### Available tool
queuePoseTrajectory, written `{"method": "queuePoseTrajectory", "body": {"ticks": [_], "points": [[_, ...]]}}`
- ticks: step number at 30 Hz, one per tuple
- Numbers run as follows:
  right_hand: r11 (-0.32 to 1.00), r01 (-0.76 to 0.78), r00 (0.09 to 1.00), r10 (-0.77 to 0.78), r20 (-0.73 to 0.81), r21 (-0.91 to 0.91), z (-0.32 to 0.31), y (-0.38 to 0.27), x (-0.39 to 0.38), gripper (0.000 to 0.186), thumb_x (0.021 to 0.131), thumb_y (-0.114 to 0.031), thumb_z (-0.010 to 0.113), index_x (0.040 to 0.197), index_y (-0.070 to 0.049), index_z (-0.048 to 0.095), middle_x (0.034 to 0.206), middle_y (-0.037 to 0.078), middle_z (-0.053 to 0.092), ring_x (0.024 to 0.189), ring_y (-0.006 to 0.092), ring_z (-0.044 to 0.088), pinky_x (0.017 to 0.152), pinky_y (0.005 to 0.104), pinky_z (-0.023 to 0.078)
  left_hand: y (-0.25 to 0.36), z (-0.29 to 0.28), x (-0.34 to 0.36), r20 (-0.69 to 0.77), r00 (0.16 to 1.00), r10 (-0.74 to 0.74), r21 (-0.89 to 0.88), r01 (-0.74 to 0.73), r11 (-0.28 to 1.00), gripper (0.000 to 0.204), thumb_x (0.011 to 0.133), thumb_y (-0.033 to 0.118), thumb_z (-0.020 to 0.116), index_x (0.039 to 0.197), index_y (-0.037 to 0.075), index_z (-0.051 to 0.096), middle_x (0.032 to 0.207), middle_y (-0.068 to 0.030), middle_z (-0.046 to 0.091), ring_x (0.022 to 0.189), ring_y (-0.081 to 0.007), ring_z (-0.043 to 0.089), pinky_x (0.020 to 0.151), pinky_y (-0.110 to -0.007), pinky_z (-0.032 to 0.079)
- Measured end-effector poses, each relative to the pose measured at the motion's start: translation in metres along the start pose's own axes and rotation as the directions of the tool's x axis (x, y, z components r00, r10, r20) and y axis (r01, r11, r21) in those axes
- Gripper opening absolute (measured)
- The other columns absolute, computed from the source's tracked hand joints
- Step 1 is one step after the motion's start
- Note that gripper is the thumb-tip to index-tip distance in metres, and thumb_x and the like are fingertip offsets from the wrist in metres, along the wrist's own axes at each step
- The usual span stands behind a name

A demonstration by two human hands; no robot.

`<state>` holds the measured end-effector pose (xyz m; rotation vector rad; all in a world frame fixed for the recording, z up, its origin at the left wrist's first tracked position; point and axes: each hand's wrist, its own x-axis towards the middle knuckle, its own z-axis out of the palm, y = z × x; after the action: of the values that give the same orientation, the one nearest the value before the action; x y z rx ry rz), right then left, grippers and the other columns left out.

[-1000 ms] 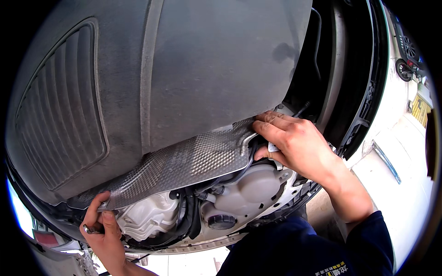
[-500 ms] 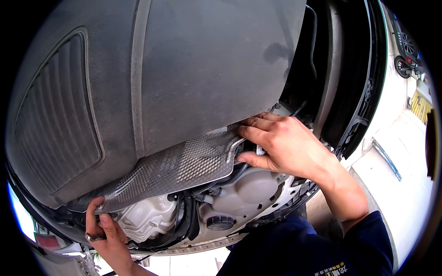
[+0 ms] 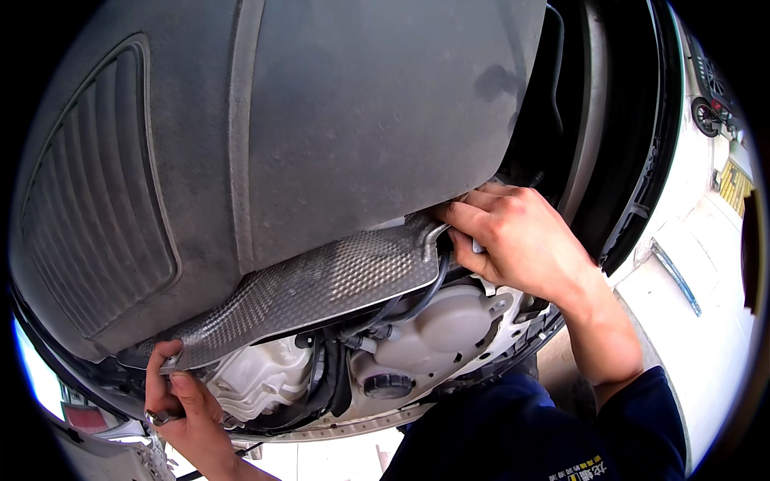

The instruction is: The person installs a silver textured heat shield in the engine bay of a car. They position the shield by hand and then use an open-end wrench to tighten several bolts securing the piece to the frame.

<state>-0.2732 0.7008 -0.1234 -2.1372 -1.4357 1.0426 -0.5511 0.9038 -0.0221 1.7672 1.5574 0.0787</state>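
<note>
A silvery dimpled metal heat shield (image 3: 321, 276) slants across the engine bay, its upper edge under the large dark grey engine cover (image 3: 369, 120). At the shield's left end my left hand (image 3: 188, 409) pinches its lower edge between thumb and index finger; a ring is on one finger. My right hand (image 3: 521, 236) is closed at the shield's bent right corner, with its fingertips hidden beneath the cover's edge and the thumb curled below. A small pale piece shows between thumb and fingers, too little to name.
Below the shield lie a pale engine casing (image 3: 437, 333), a black round cap (image 3: 387, 386) and black hoses (image 3: 327, 377). A ribbed panel (image 3: 100, 192) marks the cover's left. The car's dark body edge (image 3: 642, 160) runs up the right, and a blue strip (image 3: 676, 276) lies beyond.
My right hand has moved right and slightly up, its thumb curling in. The shield's right end has shifted the same way. My left hand keeps its pinch at the left end.
</note>
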Motion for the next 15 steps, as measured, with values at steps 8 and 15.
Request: {"method": "queuePoseTrajectory", "body": {"ticks": [8,15], "points": [[1.000,0.010,1.000,-0.010,-0.012,-0.004,0.0021,0.0001,-0.0021,0.010,0.076,-0.005,0.064,0.083,0.001,0.061,0.085,0.014,0.068,0.082,0.0315,0.067,0.072,0.0410,0.057,-0.0032,0.0001,-0.0024,-0.010,1.000,0.008,-0.010,-0.008,1.000,0.045,0.101,0.037,0.058,0.122,-0.002,0.057,0.054,0.0077,0.033,0.045,0.0008,0.026,0.041,-0.022,0.014],[1.000,0.019,1.000,-0.019,-0.012,-0.007,0.0040,0.0037,0.0000,0.012,0.075,-0.005,0.066,0.084,0.001,0.062,0.085,0.015,0.068,0.083,0.0313,0.067,0.075,0.0401,0.057,-0.0097,0.0007,-0.0029,0.085,0.993,-0.088,0.014,0.087,0.996,0.044,0.101,0.037,0.058,0.122,-0.002,0.057,0.054,0.0079,0.032,0.045,0.0006,0.025,0.041,-0.022,0.015]]}}
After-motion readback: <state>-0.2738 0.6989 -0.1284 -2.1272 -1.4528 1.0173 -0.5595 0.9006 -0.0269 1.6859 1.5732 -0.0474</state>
